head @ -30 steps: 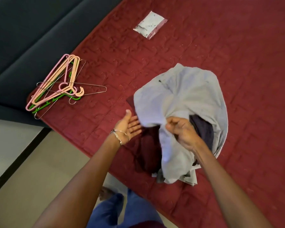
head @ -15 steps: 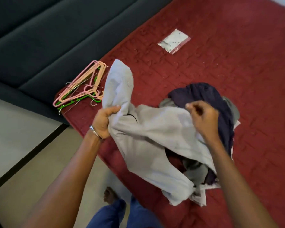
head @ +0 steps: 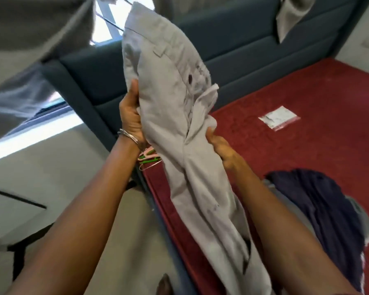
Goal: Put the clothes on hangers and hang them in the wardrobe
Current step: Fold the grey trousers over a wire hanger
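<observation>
A pair of light grey trousers (head: 168, 99) hangs lifted in front of me, waistband up, legs trailing down past the bed edge. My left hand (head: 130, 116) grips the waist's left side. My right hand (head: 218, 145) grips the fabric by the fly. A pile of pink and green hangers (head: 147, 159) peeks out on the bed corner behind the trousers, mostly hidden. A dark navy garment (head: 320, 201) lies on the red bed cover at the right, over other clothes.
The red quilted bed cover (head: 296, 150) carries a small clear plastic bag (head: 279, 117). A dark teal padded headboard (head: 232, 39) runs behind it. Grey curtains (head: 30, 35) and a window lie at the upper left; pale floor (head: 62, 167) lies to the left of the bed.
Both hands have raised the grey trousers off the clothes pile and turned them waistband up. The view has swung up toward the headboard and window.
</observation>
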